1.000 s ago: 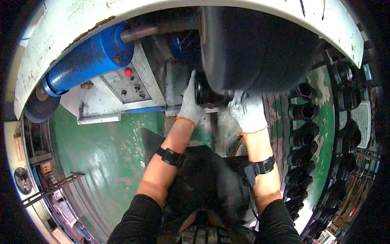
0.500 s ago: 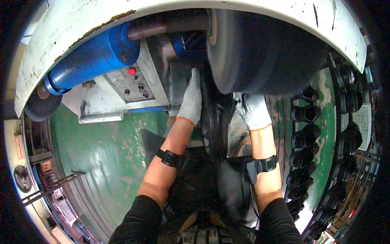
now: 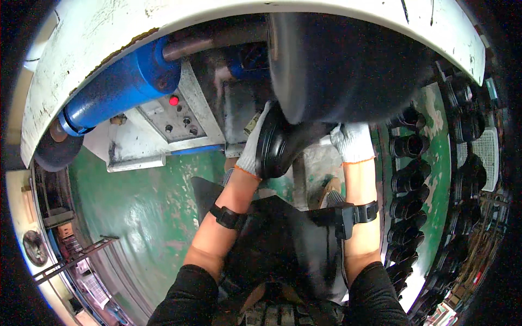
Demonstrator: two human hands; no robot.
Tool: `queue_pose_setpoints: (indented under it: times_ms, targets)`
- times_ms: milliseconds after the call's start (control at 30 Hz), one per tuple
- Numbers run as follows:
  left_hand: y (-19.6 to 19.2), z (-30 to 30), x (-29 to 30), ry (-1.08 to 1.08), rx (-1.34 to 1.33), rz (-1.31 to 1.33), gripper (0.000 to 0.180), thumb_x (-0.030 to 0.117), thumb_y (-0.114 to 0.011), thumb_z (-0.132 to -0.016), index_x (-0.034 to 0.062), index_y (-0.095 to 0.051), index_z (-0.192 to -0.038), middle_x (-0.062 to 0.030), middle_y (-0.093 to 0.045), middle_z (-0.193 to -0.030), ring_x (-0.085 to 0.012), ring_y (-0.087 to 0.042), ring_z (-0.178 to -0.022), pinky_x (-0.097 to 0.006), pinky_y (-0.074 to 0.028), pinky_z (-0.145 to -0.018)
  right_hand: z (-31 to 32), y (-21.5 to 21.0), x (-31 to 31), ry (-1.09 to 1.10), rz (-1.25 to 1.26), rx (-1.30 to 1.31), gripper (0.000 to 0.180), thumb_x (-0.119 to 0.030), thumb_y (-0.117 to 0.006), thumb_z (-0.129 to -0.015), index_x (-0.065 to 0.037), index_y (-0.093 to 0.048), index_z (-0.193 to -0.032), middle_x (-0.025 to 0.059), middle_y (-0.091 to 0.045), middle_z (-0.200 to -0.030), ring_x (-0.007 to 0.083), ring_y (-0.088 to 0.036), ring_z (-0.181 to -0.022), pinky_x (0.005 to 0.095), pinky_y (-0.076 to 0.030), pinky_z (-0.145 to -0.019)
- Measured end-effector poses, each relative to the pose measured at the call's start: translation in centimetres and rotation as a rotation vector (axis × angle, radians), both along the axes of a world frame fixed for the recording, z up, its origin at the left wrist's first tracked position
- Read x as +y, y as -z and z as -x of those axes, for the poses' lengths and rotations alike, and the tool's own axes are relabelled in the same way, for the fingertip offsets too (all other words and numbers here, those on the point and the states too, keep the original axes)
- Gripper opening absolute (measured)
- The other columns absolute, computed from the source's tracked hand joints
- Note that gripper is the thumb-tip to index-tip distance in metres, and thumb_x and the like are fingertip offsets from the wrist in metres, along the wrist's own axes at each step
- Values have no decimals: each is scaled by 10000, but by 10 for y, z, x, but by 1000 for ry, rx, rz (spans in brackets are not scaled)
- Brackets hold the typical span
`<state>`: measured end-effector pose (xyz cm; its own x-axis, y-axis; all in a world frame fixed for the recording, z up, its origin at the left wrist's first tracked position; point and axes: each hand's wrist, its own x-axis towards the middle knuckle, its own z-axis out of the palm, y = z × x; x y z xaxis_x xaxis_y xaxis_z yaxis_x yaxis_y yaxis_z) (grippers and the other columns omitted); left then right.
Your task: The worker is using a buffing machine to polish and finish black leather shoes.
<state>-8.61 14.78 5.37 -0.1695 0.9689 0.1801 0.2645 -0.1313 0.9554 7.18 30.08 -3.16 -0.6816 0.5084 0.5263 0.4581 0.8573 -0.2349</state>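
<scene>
Work is judged to be under way: the black boot (image 3: 278, 145) is in both hands below the large dark roller (image 3: 348, 68), its sole toward the left and its shaft toward the right. The roller's surface is blurred, consistent with turning; contact between it and the boot cannot be confirmed. The gloved left hand (image 3: 253, 145) lies along the sole, its fingers partly hidden behind the boot but judged to be holding it. The gloved right hand (image 3: 353, 142) has its fingers bent in on the shaft end, fingertips obscured.

The finish on the held boot cannot be assessed. Remaining: the boot is not yet released or set down. More black boots (image 3: 409, 173) stand in rows at the right; whether these are treated or waiting cannot be determined.

No brand or label is legible on the boot. Markings on the control panel (image 3: 176, 118) are too small to read.
</scene>
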Motion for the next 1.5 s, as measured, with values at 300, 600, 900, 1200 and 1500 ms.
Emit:
queue_pose_setpoints:
  times_ms: [300,600,900,1200,1500]
  targets:
    - [72,-15,47,122,-1822,-67,399,241,-369,-1030,1,-480,-1329,-184,-556,-1317,-329,-563,-1168,-467,-441,-1044,-42,-14,22,-48,172,-20,513,-11,-481,-838,-11,-488,-1351,214,-497,-1392,353,-425,-1328,426,-318,-1135]
    - [88,-24,61,-163,-1787,-65,423,301,-293,-1031,82,-484,-1338,-121,-549,-1333,-318,-515,-1212,-457,-418,-1057,-61,-38,13,17,706,-106,370,-221,-608,-910,15,-598,-1194,224,-623,-1214,352,-596,-1133,361,-468,-959]
    - [86,-18,70,-253,-1830,-110,484,487,-390,-993,141,-544,-1294,-83,-603,-1273,-308,-558,-1169,-465,-425,-1042,-53,-36,-6,-15,608,145,316,-110,-537,-832,32,-629,-1100,245,-645,-1106,405,-595,-1045,379,-471,-928]
    - [44,-6,54,-570,-1602,-253,618,648,-448,-922,174,-551,-1304,-51,-601,-1276,-269,-567,-1164,-439,-440,-1024,-21,4,-8,88,238,-173,548,-53,-504,-750,15,-514,-1293,237,-508,-1356,426,-415,-1288,440,-273,-1157]
    - [29,31,25,-545,-1505,-375,603,624,-498,-907,133,-590,-1245,-84,-614,-1238,-278,-581,-1130,-420,-453,-1003,34,-16,-47,-1,184,65,520,-81,-564,-820,-20,-507,-1333,234,-480,-1388,431,-412,-1303,476,-303,-1138]
